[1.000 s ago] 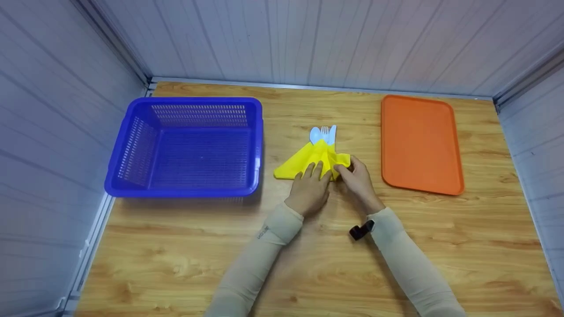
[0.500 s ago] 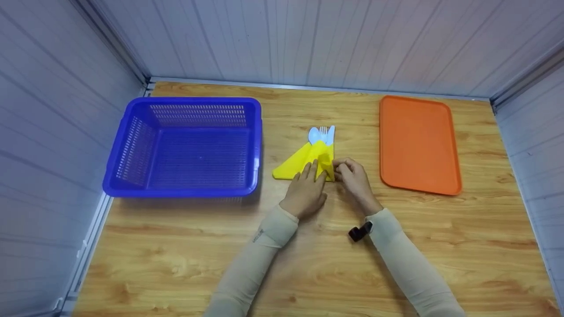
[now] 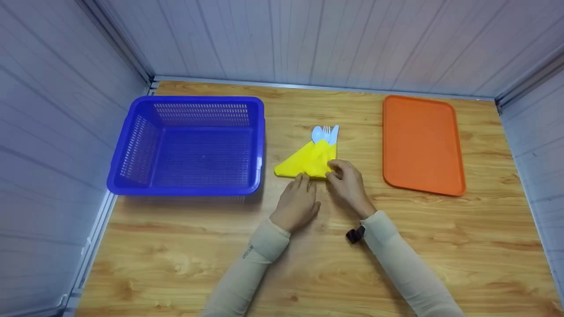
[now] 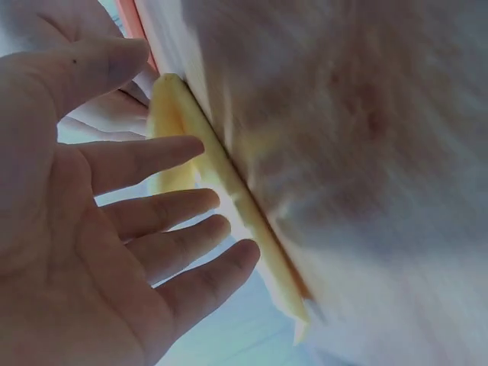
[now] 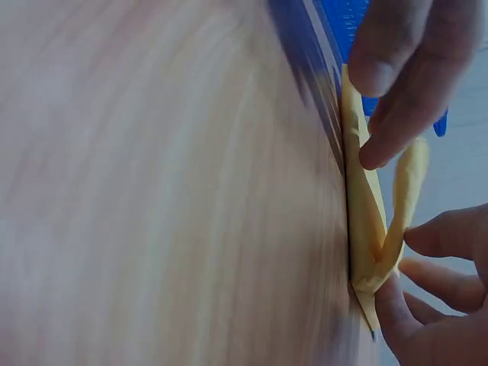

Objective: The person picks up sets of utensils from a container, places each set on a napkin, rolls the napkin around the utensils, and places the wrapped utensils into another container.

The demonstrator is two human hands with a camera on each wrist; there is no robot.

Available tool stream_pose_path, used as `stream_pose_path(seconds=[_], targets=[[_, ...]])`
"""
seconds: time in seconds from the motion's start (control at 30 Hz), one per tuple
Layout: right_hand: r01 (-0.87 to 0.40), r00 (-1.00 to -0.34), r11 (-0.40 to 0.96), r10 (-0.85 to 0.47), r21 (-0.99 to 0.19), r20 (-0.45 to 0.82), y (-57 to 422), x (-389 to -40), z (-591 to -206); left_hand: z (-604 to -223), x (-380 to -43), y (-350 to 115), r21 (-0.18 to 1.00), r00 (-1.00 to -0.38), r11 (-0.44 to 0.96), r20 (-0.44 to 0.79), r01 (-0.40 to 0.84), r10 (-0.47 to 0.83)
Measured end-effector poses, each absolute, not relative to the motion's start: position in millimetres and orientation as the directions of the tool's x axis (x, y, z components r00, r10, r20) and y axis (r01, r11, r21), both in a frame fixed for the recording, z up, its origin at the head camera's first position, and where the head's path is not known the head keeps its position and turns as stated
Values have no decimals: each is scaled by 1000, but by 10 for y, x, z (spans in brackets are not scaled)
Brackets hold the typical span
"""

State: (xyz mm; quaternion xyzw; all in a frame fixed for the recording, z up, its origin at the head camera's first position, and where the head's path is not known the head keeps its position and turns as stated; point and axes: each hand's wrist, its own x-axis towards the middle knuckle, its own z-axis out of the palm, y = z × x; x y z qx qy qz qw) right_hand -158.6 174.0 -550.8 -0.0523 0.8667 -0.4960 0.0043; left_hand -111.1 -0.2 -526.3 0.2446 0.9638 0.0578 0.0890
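Observation:
A folded yellow napkin [image 3: 300,161] lies on the wooden table in the head view. Out of its far side stick the heads of a pale plastic spoon [image 3: 317,134], fork [image 3: 326,133] and knife [image 3: 335,134]; their handles are hidden under the cloth. Along the near edge, my left hand [image 3: 294,203] rests with straight fingers, fingertips at the fold. My right hand [image 3: 349,185] pinches the napkin's right side with curled thumb and fingers. A raised yellow flap [image 5: 409,179] stands by the right thumb in the right wrist view.
A blue perforated plastic basket [image 3: 185,192] stands at the left, its inside bare. To the right lies a flat orange tray [image 3: 421,145]. Pale panel walls [image 3: 291,44] border the table at the back and sides.
The napkin's right flap, sticking out beyond the knife earlier, is now folded in to the left. My left hand has slid back to the near edge; the right has moved slightly left.

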Motion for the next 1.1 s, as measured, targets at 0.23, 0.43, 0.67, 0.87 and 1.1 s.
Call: stream_pose_path(seconds=[0.23,0.43,0.67,0.87,1.1], targets=[[-101,-994,599,-87,-794,62,1642,-1580,-5501,-5233,-997,83,85,-841,837,14,540,541],[-109,-994,656,-86,-747,70,1586,-1581,-5486,-5311,-1094,127,67,-845,855,-129,514,519],[-238,-971,698,-182,-675,155,1601,-1589,-5486,-5376,-1163,127,105,-856,885,-227,453,465],[-490,-871,704,-415,-514,263,1690,-1663,-5498,-5374,-1190,92,116,-872,896,-207,429,444],[-572,-810,731,-576,-374,113,1729,-1751,-5425,-5336,-1227,59,115,-879,892,-154,437,450]])
